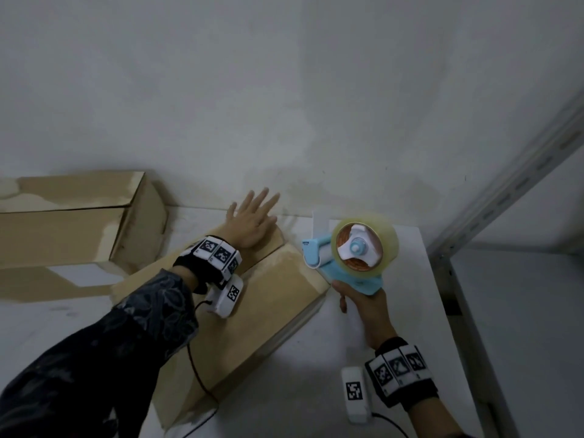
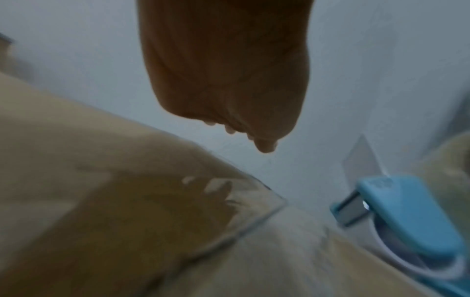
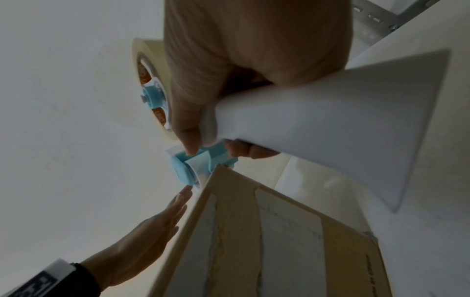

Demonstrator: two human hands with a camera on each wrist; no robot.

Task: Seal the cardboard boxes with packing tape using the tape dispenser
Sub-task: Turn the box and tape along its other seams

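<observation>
Head view: left hand (image 1: 252, 222) lies flat, fingers straight and spread, palm down on the far flap of the cardboard box (image 1: 252, 308); that grip is loose, holding nothing. The box sits angled on the white tabletop (image 1: 410, 311). Right hand (image 1: 360, 298) is wrapped round the handle of the blue tape dispenser (image 1: 347, 254), held in the air just beside the box's right corner, clear tape roll (image 1: 366, 245) facing up. A second cardboard box (image 1: 79, 216) stands back left against the wall, well apart. Grey metal shelving (image 1: 505, 197) on the right.

Left wrist view: blurred. Palm (image 2: 229, 70) above the box flap (image 2: 127, 180), fingers mostly hidden; dispenser's blue nose (image 2: 406, 211) at right.

Right wrist view: right hand's fingers (image 3: 193, 104) curl round the dispenser handle (image 3: 330, 124), firm hold. Roller end (image 3: 188, 170) sits near the box's top corner (image 3: 216, 170); contact can't be confirmed. Left hand (image 3: 152, 227) flat against the box edge.
</observation>
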